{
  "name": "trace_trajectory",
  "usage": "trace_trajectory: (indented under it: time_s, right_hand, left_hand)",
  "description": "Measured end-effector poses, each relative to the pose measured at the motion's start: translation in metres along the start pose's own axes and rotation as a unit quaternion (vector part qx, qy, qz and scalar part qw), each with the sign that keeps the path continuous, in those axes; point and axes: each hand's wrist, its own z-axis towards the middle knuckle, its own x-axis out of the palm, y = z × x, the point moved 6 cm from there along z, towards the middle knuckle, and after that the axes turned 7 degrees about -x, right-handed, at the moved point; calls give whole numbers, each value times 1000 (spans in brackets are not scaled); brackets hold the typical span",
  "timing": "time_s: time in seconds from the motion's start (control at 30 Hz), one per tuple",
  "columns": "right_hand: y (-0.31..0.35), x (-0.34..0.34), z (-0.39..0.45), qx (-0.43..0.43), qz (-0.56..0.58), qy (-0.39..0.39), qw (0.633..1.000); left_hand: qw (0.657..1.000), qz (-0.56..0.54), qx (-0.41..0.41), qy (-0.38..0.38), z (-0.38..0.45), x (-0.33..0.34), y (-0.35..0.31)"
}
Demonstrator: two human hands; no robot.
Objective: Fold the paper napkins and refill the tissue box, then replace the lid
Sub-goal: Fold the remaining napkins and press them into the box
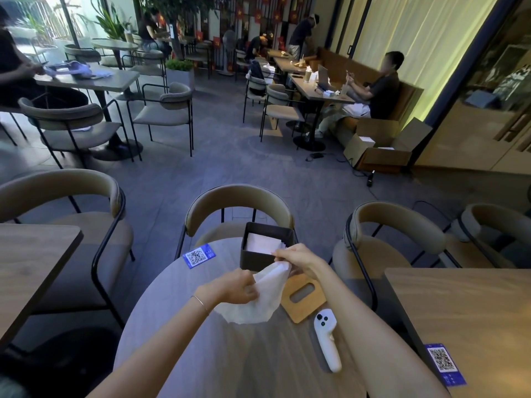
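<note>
A white paper napkin (260, 300) hangs unfolded above the round table (184, 326), held by both hands. My left hand (238, 285) pinches its left edge. My right hand (296, 258) pinches its top corner, just in front of the dark square tissue box (254, 258). The box stands open at the table's far edge with folded white napkins (263, 244) inside. The wooden lid (303, 295) with an oval slot lies flat on the table to the right of the box, partly covered by the napkin.
A white handheld controller (326, 340) lies on the table at the right, near my right forearm. A blue QR card (198, 255) sits at the table's far left. Chairs ring the table; another table (459, 311) stands close on the right. People sit at tables farther off.
</note>
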Motion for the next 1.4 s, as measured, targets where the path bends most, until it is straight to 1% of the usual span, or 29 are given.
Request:
trace_trajectory:
  time_s: [0.07, 0.13, 0.2, 0.23, 0.27, 0.33, 0.37, 0.4, 0.47, 0.5, 0.53, 0.67, 0.73, 0.8, 0.83, 0.9, 0.97, 1.1, 1.13, 1.2, 1.27, 1.33, 1.4]
  right_hand:
    - [0, 2, -4, 2, -15, 23, 1000]
    - [-1, 9, -9, 9, -17, 74, 997]
    - [-3, 13, -10, -2, -49, 113, 992]
    - [-3, 12, -9, -10, -66, 103, 992]
    - [-3, 9, -5, -17, -67, 68, 995]
    - [-3, -2, -2, -14, -35, -11, 999]
    - [-2, -6, -3, -7, -14, -24, 1000]
    - [-3, -6, -3, 1, -2, -11, 1000]
    - [-4, -4, -5, 18, -14, 39, 999]
    - [-4, -5, -6, 19, -20, 47, 999]
    - [-4, -7, -4, 15, -15, 37, 999]
    - [-1, -20, 3, -10, 47, -74, 996]
    - [1, -29, 3, -10, 57, -161, 985]
    - [8, -36, -1, -32, 71, -217, 973]
    - [15, -38, -4, -56, 65, -217, 972]
    - [31, -35, -8, -107, 46, -191, 975]
    - [43, -31, -10, -148, 50, -179, 971]
    - [65, -37, -21, -226, 89, -240, 940]
    - [71, -37, -25, -244, 96, -232, 937]
    - [80, -33, -29, -267, 87, -181, 942]
    - [83, -22, -31, -264, 54, -88, 959]
    - [82, -7, -33, -250, -8, 10, 968]
    - [75, 3, -34, -224, -73, 59, 970]
  left_hand:
    - [1000, 13, 4, -13, 0, -2, -3]
    - [1000, 22, 5, -17, -1, -3, -4]
    - [999, 30, 8, -13, -1, -2, -6]
    - [999, 33, 6, -14, 0, -2, -6]
    - [999, 36, 2, -15, 2, -2, -6]
    - [999, 45, -3, -17, 4, -4, -6]
    - [998, 53, -2, -16, 5, -4, -7]
    - [998, 60, -2, -9, 6, -4, -8]
    - [998, 67, -1, -4, 6, -6, -10]
    - [998, 67, -1, -6, 6, -8, -9]
    - [998, 59, -4, -7, 6, -9, -9]
    - [1000, -3, -4, -21, 4, -15, -13]
    - [999, -41, -3, -21, 2, -19, -16]
    - [995, -97, 4, -19, 1, -22, -15]
    - [991, -135, 9, -14, 1, -24, -14]
    - [978, -209, 17, 4, -1, -27, -12]
    - [963, -267, 15, 28, -5, -28, -13]
    - [938, -346, 0, 39, -5, -27, -11]
    - [931, -363, 2, 32, -6, -28, -11]
    - [918, -396, 17, 29, -8, -31, -9]
    - [904, -426, 25, 16, -6, -34, -4]
    - [886, -463, 26, -5, -10, -40, -3]
    - [866, -498, 38, -22, -8, -46, -4]
